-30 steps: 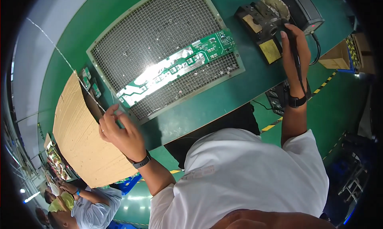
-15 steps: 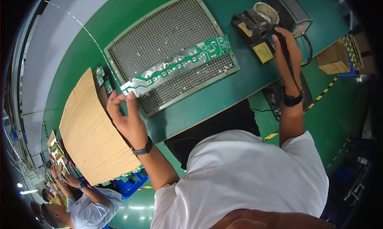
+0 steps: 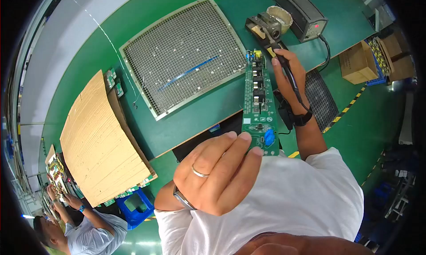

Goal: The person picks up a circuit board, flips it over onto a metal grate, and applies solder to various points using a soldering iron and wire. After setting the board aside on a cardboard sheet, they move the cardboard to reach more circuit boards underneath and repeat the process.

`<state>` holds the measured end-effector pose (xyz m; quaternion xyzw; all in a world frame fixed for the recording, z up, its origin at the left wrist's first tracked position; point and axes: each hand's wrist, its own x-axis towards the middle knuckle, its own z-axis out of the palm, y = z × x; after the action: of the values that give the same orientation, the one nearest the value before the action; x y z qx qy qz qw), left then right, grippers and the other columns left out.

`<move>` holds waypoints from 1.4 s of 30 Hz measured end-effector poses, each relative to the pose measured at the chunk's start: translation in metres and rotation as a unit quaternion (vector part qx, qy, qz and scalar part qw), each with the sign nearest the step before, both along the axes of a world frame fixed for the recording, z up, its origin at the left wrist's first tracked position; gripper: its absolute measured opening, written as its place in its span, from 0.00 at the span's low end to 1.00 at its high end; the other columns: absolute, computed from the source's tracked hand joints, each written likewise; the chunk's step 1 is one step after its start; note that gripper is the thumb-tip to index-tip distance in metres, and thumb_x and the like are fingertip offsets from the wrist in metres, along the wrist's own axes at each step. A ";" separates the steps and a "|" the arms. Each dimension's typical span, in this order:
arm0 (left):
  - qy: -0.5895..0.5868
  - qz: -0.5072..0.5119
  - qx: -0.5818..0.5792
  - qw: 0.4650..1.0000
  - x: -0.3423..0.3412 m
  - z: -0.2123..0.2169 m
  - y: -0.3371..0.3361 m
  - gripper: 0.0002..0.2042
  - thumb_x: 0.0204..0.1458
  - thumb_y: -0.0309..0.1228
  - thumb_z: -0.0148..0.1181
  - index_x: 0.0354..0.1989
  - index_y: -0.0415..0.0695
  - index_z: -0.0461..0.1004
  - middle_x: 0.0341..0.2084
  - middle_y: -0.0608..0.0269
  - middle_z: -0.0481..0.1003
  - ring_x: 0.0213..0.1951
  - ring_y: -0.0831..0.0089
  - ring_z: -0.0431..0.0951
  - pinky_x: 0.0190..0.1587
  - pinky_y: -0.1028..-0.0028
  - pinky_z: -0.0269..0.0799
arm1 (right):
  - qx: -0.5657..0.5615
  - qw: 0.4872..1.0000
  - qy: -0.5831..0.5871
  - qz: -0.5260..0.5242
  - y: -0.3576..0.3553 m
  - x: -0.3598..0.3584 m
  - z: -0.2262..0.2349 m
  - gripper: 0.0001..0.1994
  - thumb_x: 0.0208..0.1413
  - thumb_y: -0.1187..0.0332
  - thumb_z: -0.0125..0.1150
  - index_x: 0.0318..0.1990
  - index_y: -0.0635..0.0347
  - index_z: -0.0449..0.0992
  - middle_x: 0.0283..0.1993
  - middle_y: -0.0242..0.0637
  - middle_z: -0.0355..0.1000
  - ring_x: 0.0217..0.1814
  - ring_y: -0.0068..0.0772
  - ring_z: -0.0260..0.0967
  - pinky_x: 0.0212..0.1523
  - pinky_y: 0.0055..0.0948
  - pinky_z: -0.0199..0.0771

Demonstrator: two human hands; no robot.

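Board raised, iron in hand

Up close to the camera, the left hand [image 3: 217, 173] pinches the lower end of a long green circuit board [image 3: 258, 101] between thumb and curled fingers, a ring on one finger and a watch at the wrist. The board stands lengthwise away from that hand, its far end reaching next to the right hand [image 3: 290, 73]. The right hand is closed around a soldering iron [image 3: 277, 55], whose tip lies near the board's far end. Just beyond the right hand sit an iron stand [image 3: 262, 26] and a dark soldering station [image 3: 304, 16] on the green surface [image 3: 177, 126]. Beyond the left hand lies a metal mesh tray [image 3: 184, 55]; to its left, a cardboard sheet [image 3: 100, 144]
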<state>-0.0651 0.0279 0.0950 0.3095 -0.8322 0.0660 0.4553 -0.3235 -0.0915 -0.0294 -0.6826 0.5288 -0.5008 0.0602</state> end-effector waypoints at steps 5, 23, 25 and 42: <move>-0.023 -0.010 0.010 1.000 -0.001 0.002 0.002 0.13 0.39 0.18 0.70 0.37 0.36 0.82 0.37 0.52 0.82 0.38 0.61 0.81 0.37 0.71 0.82 | -0.028 1.000 0.001 0.009 0.002 0.001 -0.006 0.12 0.62 0.72 0.64 0.52 0.62 0.77 0.45 0.42 0.79 0.43 0.32 0.78 0.44 0.29 0.76; -0.092 0.353 -0.023 0.931 0.130 0.073 0.058 0.11 0.44 0.20 0.72 0.37 0.42 0.82 0.31 0.60 0.82 0.34 0.63 0.81 0.38 0.65 0.79 | -0.007 0.978 0.001 0.207 0.015 0.024 -0.041 0.13 0.68 0.77 0.51 0.57 0.66 0.74 0.34 0.40 0.73 0.33 0.30 0.72 0.37 0.27 0.73; -0.138 0.442 -0.109 0.880 0.150 0.088 0.066 0.11 0.46 0.19 0.71 0.39 0.41 0.82 0.31 0.60 0.82 0.34 0.61 0.82 0.40 0.63 0.79 | -0.008 0.975 -0.019 0.221 0.006 0.025 -0.058 0.12 0.68 0.77 0.51 0.55 0.67 0.74 0.33 0.41 0.73 0.32 0.32 0.71 0.37 0.29 0.74; -0.369 0.478 -0.105 0.790 0.393 -0.001 -0.253 0.01 0.53 0.29 0.57 0.31 0.49 0.73 0.29 0.67 0.76 0.39 0.67 0.79 0.41 0.66 0.76 | 0.043 0.993 0.067 0.092 0.017 0.030 -0.063 0.08 0.66 0.74 0.52 0.45 0.71 0.74 0.31 0.49 0.73 0.31 0.47 0.73 0.35 0.40 0.73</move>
<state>0.3282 -0.2247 0.0938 0.5697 -0.6710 0.4715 0.0535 -0.2934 -0.0745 -0.0929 -0.7574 0.4874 -0.4229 0.0998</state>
